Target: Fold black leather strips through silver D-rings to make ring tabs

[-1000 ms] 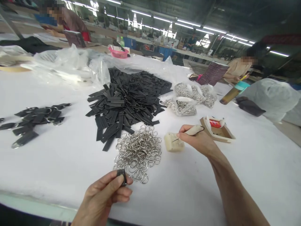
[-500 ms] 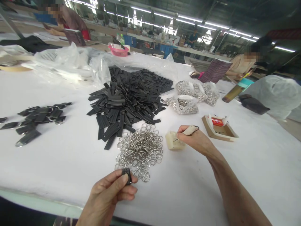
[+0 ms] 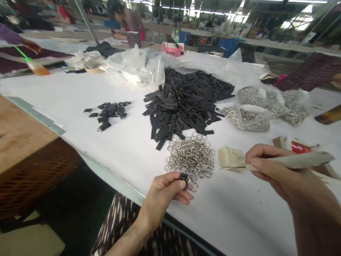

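Observation:
My left hand [image 3: 170, 190] pinches a short folded black strap [image 3: 183, 176] between thumb and fingers, just in front of a heap of silver D-rings [image 3: 190, 156]. Closed around a pale, wrapped handle, my right hand [image 3: 269, 167] holds an awl-like tool [image 3: 301, 160]. Its thin metal tip points left, beside a yellowish block [image 3: 230, 156]; whether they touch I cannot tell. Behind the rings lies a large pile of flat black strap pieces [image 3: 183, 103]. Several black loops with rings [image 3: 109, 113] form a small group at the left.
Clear bags of metal rings [image 3: 253, 117] stand at the right, behind an open cardboard box [image 3: 279, 142] partly hidden by my right hand. Crumpled plastic [image 3: 133, 65] and a pink basket [image 3: 172, 49] lie farther back. A wooden surface [image 3: 23, 131] adjoins at left. Other people work beyond.
The view has swung left, so things sit farther right. My right hand has drawn the tool back from the block, exposing its metal tip. My left hand still holds the folded strap.

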`<state>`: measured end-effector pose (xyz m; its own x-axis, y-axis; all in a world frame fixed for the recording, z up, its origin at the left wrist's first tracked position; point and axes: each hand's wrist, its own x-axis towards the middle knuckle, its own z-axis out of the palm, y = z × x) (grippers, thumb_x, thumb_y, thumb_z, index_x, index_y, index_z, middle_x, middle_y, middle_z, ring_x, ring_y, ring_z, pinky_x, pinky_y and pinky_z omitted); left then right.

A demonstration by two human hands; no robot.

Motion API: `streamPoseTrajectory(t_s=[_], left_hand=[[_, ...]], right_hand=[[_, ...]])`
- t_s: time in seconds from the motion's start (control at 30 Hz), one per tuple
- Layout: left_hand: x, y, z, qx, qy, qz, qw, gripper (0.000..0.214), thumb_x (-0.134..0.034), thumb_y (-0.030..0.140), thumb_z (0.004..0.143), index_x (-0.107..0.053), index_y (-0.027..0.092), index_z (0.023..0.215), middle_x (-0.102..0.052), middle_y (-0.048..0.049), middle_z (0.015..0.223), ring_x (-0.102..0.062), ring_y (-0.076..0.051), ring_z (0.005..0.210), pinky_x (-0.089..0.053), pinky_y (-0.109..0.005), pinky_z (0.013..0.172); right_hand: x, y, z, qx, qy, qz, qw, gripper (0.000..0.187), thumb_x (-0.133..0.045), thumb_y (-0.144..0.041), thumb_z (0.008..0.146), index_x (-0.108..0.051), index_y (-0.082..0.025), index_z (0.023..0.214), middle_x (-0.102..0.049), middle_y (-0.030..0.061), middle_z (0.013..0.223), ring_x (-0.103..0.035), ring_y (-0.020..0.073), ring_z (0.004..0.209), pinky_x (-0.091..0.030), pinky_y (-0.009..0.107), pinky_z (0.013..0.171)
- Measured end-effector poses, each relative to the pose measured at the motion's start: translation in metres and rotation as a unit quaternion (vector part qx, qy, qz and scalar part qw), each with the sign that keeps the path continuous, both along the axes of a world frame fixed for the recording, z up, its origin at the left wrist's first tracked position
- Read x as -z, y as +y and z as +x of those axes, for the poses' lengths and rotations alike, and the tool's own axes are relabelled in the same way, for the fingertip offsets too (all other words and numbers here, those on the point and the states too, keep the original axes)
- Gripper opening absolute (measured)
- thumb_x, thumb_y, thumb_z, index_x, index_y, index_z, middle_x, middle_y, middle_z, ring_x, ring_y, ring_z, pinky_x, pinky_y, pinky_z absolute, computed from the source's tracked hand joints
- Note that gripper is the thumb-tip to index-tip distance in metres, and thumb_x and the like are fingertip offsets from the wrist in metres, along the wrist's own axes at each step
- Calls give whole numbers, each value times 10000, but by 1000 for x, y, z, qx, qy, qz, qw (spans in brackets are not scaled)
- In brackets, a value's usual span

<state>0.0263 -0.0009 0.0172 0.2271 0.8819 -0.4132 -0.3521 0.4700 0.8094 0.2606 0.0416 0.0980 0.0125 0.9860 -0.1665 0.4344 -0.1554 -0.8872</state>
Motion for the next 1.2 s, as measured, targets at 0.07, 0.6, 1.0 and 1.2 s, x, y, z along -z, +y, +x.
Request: streamPoseTrajectory(t_s=[0.07,0.6,1.0,1.2], left_hand=[[-1,-2,1,-1,3,5,1000,122,-642,228,749,-673,112,727,-704,-56,676,-646,-140,566,-534,-242,573],[-5,-6,4,35,26,31,999,133,-603,219,771,-675,108,777,-698,-59,714,-640,-140,593,-529,-247,608],[-5,-5,6,54,30,25,998,137,-581,205,785,-679,111,777,-689,-48,684,-635,-129,600,-521,-228,612],[-5,-6,7,58,45,4,997,140,-588,216,774,-672,113,732,-683,-44,653,-632,-128,556,-522,-234,580]], right_hand=[[6,-3,-14,-46,69,1,997,177,-591,-336,685,-555,-183,604,-390,-34,481,-298,93,455,-181,242,423],[24,0,-44,-146,-42,5,988,148,-528,-245,721,-564,-196,587,-506,-26,552,-441,112,532,-324,240,475],[24,-1,-49,-173,-39,-23,984,136,-533,-224,754,-567,-200,624,-516,-46,588,-445,99,576,-317,231,510],[26,0,-52,-190,-23,-45,980,123,-540,-223,752,-566,-192,636,-504,-50,588,-424,93,574,-308,230,518]])
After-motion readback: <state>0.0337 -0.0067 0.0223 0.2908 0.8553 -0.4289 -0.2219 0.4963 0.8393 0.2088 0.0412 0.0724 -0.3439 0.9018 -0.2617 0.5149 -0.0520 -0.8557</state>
